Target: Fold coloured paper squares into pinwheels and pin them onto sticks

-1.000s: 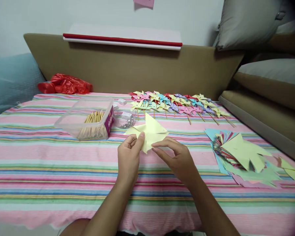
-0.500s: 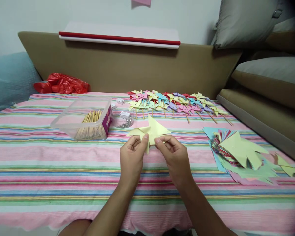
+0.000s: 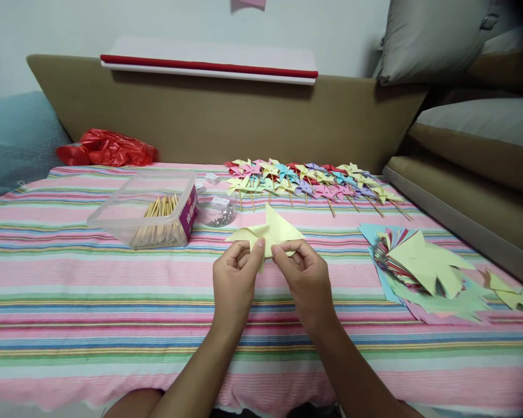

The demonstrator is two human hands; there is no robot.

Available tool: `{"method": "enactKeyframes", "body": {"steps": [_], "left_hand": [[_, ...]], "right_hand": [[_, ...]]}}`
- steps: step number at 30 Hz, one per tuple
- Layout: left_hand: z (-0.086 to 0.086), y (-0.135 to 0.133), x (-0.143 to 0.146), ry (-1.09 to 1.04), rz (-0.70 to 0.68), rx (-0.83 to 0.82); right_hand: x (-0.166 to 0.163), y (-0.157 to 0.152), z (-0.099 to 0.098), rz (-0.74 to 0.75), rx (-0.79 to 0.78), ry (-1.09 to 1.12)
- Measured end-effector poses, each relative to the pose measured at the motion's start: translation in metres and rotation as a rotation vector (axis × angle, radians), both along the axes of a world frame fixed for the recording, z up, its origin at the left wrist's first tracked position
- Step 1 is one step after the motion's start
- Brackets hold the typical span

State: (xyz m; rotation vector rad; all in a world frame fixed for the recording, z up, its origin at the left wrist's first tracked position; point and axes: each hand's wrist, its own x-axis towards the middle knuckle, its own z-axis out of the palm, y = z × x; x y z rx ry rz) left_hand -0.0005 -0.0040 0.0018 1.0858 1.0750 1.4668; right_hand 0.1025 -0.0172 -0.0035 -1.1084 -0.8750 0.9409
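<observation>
A pale yellow paper pinwheel (image 3: 277,227), partly folded, is held up between both hands above the striped cloth. My left hand (image 3: 236,277) pinches its left side, thumb pressed near the middle over a folded-in blade. With thumb and fingers, my right hand (image 3: 304,280) grips the lower right edge. One blade points up and another sticks out to the right; the fingers behind the paper are partly hidden. No stick shows on this pinwheel. Beyond the left hand stands a round clear tub (image 3: 219,217) of small metal pieces.
A clear plastic box (image 3: 113,217) holds many wooden sticks (image 3: 159,223). Finished pinwheels on sticks (image 3: 305,180) lie at the back. Cut paper sheets (image 3: 427,264) are piled at right, near cushions (image 3: 475,174). A red plastic bag (image 3: 113,148) lies back left on the striped cloth (image 3: 113,290).
The right thumb has shifted slightly left and inward along the paper's lower edge. The left hand keeps its pinch. The whole view has moved a little.
</observation>
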Motion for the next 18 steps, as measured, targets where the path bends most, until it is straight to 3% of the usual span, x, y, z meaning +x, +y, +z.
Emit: {"method": "enactKeyframes", "body": {"steps": [18], "left_hand": [[0.002, -0.0024, 0.001, 0.028, -0.007, 0.005]], "right_hand": [[-0.0074, 0.0018, -0.0035, -0.086, -0.019, 0.049]]}}
